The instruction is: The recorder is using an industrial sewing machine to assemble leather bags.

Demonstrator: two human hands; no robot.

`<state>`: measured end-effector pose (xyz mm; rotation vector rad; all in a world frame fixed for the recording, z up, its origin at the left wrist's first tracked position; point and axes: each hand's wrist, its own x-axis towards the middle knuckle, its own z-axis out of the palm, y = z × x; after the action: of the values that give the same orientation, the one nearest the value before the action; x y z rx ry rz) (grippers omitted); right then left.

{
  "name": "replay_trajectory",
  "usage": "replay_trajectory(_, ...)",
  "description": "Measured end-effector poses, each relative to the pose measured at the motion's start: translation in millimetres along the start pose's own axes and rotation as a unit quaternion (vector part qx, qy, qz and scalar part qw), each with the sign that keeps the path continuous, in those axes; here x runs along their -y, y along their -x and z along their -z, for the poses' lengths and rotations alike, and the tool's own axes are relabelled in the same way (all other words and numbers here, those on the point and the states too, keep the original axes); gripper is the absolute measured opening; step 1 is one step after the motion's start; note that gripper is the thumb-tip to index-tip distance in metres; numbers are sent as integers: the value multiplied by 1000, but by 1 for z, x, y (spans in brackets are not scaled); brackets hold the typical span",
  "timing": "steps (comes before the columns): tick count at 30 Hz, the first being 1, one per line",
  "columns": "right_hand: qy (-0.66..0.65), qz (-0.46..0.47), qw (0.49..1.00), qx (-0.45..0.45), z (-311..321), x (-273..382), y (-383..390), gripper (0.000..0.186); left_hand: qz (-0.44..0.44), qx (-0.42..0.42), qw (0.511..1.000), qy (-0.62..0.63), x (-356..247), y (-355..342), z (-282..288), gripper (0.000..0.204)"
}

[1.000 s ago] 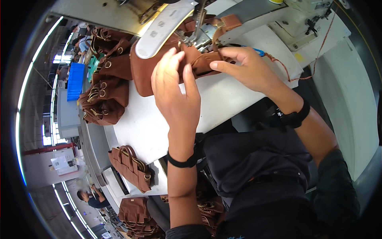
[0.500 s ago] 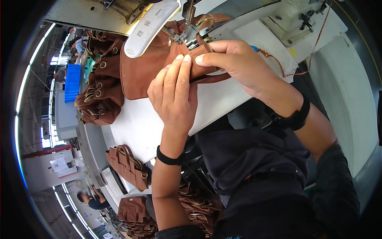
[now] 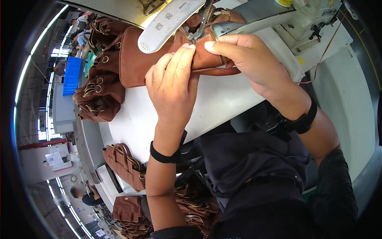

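Observation:
A brown leather bag [image 3: 133, 59] lies under the sewing machine's needle area, near the metal presser foot [image 3: 192, 38]. My left hand [image 3: 172, 81] grips its near edge, fingers together on top of the leather close to the foot and thumb hidden. Just to the right, my right hand [image 3: 256, 59] pinches the zippered end of the bag between thumb and fingers. A brass-toothed zipper [image 3: 215, 35] runs beside the right fingertips. Below it, a brown strap [image 3: 219, 71] passes along the bag's near side. The stitching point itself is partly covered by the machine's metal parts.
A white rounded machine cover [image 3: 169, 26] hangs over the bag. Several brown bags [image 3: 99, 95] are heaped at the left on the white table [image 3: 137, 123]. Another brown bag [image 3: 123, 165] stands nearer. An orange cord [image 3: 320, 57] hangs at right. A person [image 3: 85, 195] is farther off.
The view has shifted, placing the machine farther up and right in the picture. Both hands' fingertips are now closer to the presser foot, still holding the bag.

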<state>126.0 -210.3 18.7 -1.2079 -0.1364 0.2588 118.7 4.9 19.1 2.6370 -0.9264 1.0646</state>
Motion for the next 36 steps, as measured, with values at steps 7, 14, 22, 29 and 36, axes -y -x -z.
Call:
replay_trajectory(7,24,44,999,-6,2,-5,-1,28,-33,-26,999,8,6,0,-9,65)
replay_trajectory(14,223,155,958,-94,14,18,7,24,-68,-57,995,-53,18,6,-13,46)
replay_trajectory(22,68,-26,995,65,0,37,-7,37,-123,-47,990,-56,38,4,-12,43)
replay_trajectory(29,180,135,974,-35,-5,24,3,30,-108,-53,991,-57,22,-2,-4,42)
replay_trajectory(36,601,392,692,-80,-1,-7,2,34,-33,-14,999,-28,-2,-6,4,52)
